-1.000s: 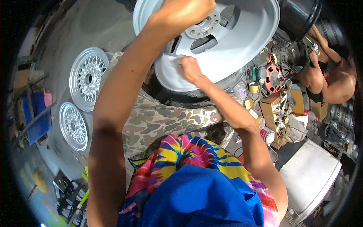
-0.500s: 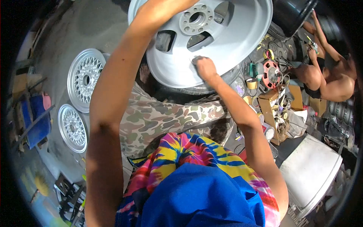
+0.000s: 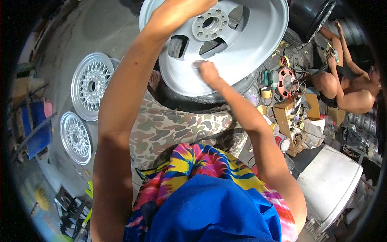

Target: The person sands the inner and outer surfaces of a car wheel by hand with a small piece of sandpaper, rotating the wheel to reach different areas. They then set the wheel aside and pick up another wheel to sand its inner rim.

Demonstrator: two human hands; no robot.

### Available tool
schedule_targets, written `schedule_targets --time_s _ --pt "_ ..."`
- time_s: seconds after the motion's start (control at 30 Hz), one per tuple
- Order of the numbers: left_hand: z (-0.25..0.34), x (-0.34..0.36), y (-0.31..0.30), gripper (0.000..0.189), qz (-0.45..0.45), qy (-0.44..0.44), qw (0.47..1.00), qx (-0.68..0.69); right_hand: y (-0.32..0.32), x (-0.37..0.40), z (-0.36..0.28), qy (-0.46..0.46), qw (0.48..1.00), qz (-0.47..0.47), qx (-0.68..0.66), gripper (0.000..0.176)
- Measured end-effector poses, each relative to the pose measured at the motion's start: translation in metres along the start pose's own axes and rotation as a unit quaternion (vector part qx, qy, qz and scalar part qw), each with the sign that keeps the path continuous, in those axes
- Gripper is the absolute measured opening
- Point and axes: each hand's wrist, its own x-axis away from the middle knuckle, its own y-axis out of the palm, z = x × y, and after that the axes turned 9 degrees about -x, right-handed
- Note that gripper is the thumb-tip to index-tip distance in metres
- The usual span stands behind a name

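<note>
A large grey wheel rim (image 3: 242, 52) lies tilted on a black tyre (image 3: 181, 101) in front of my knees. My right hand (image 3: 209, 74) is closed around a small dark pad (image 3: 198, 63), pressed on the rim's pale lower face; its fingers are slightly blurred. Across the top left of the rim reaches my left hand (image 3: 187, 7), near the hub. Its fingertips are cut off by the frame's top edge, so its grip is hidden.
Two silver mesh rims (image 3: 92, 86) stand at the left. On the right are a cardboard box (image 3: 285, 129) of cans and tapes, a red reel (image 3: 286, 82), a white panel (image 3: 330, 181) and a seated person (image 3: 354, 90) holding a tool.
My right hand has moved left across the rim with the pad. The view has shifted slightly, and my left hand remains at the rim's top. The other person's raised hand is lower.
</note>
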Motion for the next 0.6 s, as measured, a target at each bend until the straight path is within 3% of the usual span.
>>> schedule_targets --time_s 0.03,0.07,0.13,0.2,0.23,0.3,0.33,0.37,0.43,0.5,0.57,0.6 --pt "-0.003 0.0 0.001 0.04 0.002 -0.002 1.0 0.001 -0.017 0.007 0.01 0.063 0.994 -0.078 0.046 0.022" --pt "-0.005 0.001 0.003 0.039 -0.002 0.0 1.0 -0.012 -0.017 0.01 0.012 0.065 0.993 -0.081 0.048 0.022" --pt "-0.005 0.0 0.003 0.038 -0.001 0.01 1.0 -0.024 -0.024 0.001 0.002 0.104 0.965 -0.172 0.166 0.021" --pt "-0.002 0.001 0.002 0.037 -0.008 -0.017 0.998 -0.06 -0.004 -0.022 -0.034 0.082 0.978 -0.148 0.122 0.021" --pt "-0.003 0.001 0.001 0.037 -0.009 -0.016 0.998 -0.059 -0.008 -0.042 -0.07 0.017 0.998 -0.057 -0.013 0.016" --pt "-0.004 0.001 0.002 0.036 -0.008 -0.01 0.997 -0.076 -0.046 -0.082 -0.11 -0.096 0.96 0.094 -0.244 0.01" --pt "-0.001 -0.001 -0.001 0.035 -0.024 -0.008 1.0 -0.018 -0.073 -0.098 -0.132 0.001 0.935 0.221 -0.277 0.007" --pt "-0.005 0.0 0.001 0.035 -0.025 -0.008 1.0 -0.018 -0.111 -0.1 -0.151 0.058 0.875 0.264 -0.402 0.006" --pt "-0.014 0.001 0.003 0.036 -0.025 -0.042 0.994 -0.101 -0.117 -0.104 -0.158 0.049 0.804 0.328 -0.493 0.014" --pt "-0.012 0.0 0.002 0.039 -0.044 -0.044 0.993 -0.102 -0.086 -0.065 -0.16 -0.061 0.935 0.25 -0.242 0.019" --pt "-0.008 -0.001 -0.001 0.04 0.01 0.022 0.999 -0.028 -0.042 -0.004 -0.145 -0.015 0.974 0.115 -0.196 0.026" --pt "-0.009 -0.001 -0.001 0.04 0.01 0.021 0.999 -0.028 -0.017 0.023 -0.104 -0.05 0.983 0.115 -0.137 0.023"
